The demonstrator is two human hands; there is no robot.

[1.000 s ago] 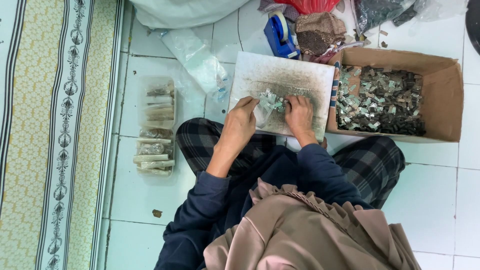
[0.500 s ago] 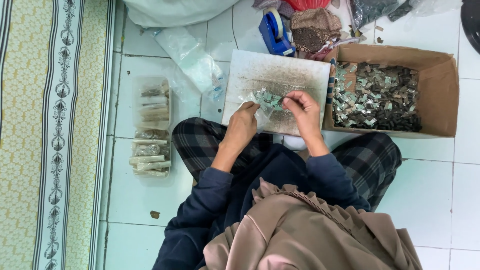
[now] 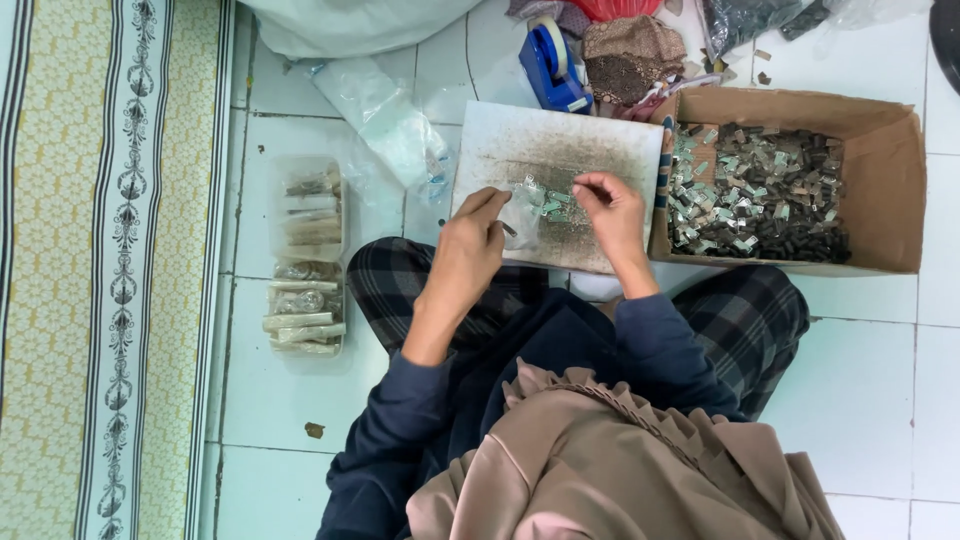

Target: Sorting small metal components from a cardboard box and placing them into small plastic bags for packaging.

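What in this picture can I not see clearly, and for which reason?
- Small pieces on the board, head view: too small to tell their kind.
- Right hand fingertips: the pinched item is too small to identify.
- Left hand: palm faces away, any hold is hidden.
- Tape dispenser and bags: partly cut by the top edge.
- Box contents: too small to tell.

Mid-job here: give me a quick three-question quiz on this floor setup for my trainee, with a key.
1. True or false: the cardboard box stands to the left of the white board.
2. What lies under both hands? A. a striped mat B. a small pile of pieces on the board C. a tape dispenser
3. Which hand pinches a piece above the pile?

Key
1. False: it is on the board's right.
2. B: the small pile of pieces; the blue tape dispenser sits beyond the board.
3. The right hand; the left hand rests at the pile's other edge.
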